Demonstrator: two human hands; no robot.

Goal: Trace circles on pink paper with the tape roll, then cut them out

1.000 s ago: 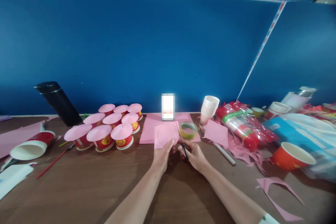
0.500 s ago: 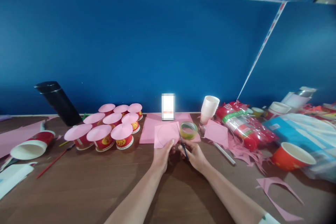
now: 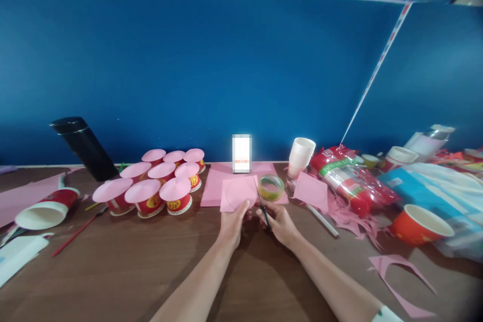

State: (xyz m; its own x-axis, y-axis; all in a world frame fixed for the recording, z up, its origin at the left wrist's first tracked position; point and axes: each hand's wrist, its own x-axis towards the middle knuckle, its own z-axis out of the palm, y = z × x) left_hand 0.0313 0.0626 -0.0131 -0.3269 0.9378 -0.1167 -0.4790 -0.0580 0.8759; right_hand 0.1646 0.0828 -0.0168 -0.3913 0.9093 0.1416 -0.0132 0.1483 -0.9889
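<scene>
My left hand [image 3: 234, 219] pinches the lower edge of a pink paper square [image 3: 236, 192] that has a circle drawn on it. Closed around a pair of dark scissors [image 3: 264, 213] is my right hand [image 3: 278, 221]; the blades point up and lie at the right edge of the square. Behind them a stack of pink paper [image 3: 214, 186] lies on the table, and a roll of yellow-green tape [image 3: 271, 196] rests on its right part. Another pink square [image 3: 311, 192] with a drawn circle sits further right.
Several red cups [image 3: 175, 205] topped with pink discs stand left, near a leaning black bottle [image 3: 85, 148] and a red brush [image 3: 77, 234]. On the right are white cups [image 3: 302, 153], a red plastic package [image 3: 339, 176], pink scraps [image 3: 350, 221] and an orange cup [image 3: 420, 225].
The pink square in my left hand has shifted very slightly to the left. My right hand and the scissors have barely moved.
</scene>
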